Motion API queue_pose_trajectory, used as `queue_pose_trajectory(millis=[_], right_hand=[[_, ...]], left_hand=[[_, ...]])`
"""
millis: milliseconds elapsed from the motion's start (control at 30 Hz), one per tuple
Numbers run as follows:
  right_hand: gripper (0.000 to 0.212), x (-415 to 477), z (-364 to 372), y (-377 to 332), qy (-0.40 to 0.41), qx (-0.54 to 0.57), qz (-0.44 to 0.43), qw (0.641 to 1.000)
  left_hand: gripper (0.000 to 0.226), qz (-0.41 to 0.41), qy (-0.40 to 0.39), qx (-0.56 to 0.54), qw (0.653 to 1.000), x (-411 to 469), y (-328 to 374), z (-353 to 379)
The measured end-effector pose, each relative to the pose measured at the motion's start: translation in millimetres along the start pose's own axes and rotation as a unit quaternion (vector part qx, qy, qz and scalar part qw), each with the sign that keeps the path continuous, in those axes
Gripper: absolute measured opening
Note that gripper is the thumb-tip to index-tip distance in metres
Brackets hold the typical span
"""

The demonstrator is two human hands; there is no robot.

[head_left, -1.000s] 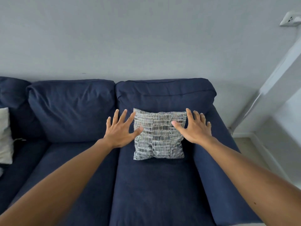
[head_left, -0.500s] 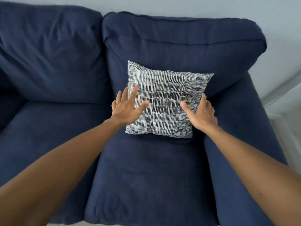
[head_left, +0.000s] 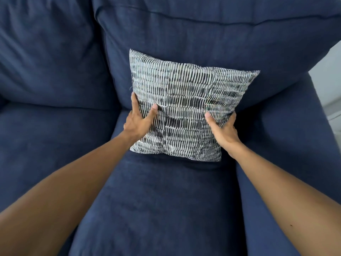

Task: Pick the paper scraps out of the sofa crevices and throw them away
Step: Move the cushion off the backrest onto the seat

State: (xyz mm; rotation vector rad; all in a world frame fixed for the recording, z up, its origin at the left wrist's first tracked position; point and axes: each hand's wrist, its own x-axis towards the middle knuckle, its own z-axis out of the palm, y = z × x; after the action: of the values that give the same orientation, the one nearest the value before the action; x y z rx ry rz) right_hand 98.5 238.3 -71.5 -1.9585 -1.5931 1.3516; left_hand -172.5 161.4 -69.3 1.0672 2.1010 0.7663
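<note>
A black-and-white patterned throw pillow [head_left: 186, 100] leans against the right back cushion of a dark blue sofa [head_left: 166, 200]. My left hand [head_left: 137, 121] grips the pillow's left edge, thumb on the front and fingers behind. On the pillow's right edge my right hand [head_left: 224, 129] holds the same way. No paper scraps show; the crevices behind and under the pillow are hidden.
The left seat cushion [head_left: 46, 135] and left back cushion [head_left: 49, 52] lie beside the pillow. The sofa's right armrest [head_left: 287, 126] runs along the right, with pale wall and floor [head_left: 330, 89] beyond it.
The view has moved in closer to the sofa. Both hands went from open, just touching the pillow, to closed around its left and right edges.
</note>
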Motion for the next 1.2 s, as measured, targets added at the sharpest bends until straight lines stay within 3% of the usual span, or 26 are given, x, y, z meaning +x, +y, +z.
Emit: queue_pose_trajectory(millis=[133,267,500,867,1067,1200], right_hand=[[0.133,6.6,3.3,-3.5,0.011,0.063,-0.006,0.998],[0.124,2.6,1.0,-3.1,0.026,0.056,-0.023,0.998],[0.084,-18.9,-12.1,-8.8,0.078,0.065,-0.091,0.991],[0.098,-92.9,-11.9,-8.4,0.072,0.049,-0.039,0.995],[0.106,-143.1,17.2,29.9,0.054,0.04,0.02,0.998],[0.115,-173.4,41.9,66.4,0.05,0.021,0.059,0.997]], left_hand=[[0.1,0.031,0.015,-0.028,0.999,-2.8,3.8,2.2],[0.084,0.076,0.049,-0.055,0.994,-9.9,10.2,-2.2],[0.057,0.13,0.126,-0.053,0.982,-26.7,27.6,-20.5],[0.065,0.085,0.093,-0.038,0.991,-83.8,14.9,-53.3],[0.052,0.059,0.064,-0.016,0.996,-130.2,-27.5,-54.6],[0.061,0.03,0.039,0.013,0.999,-159.6,-62.0,-48.1]])
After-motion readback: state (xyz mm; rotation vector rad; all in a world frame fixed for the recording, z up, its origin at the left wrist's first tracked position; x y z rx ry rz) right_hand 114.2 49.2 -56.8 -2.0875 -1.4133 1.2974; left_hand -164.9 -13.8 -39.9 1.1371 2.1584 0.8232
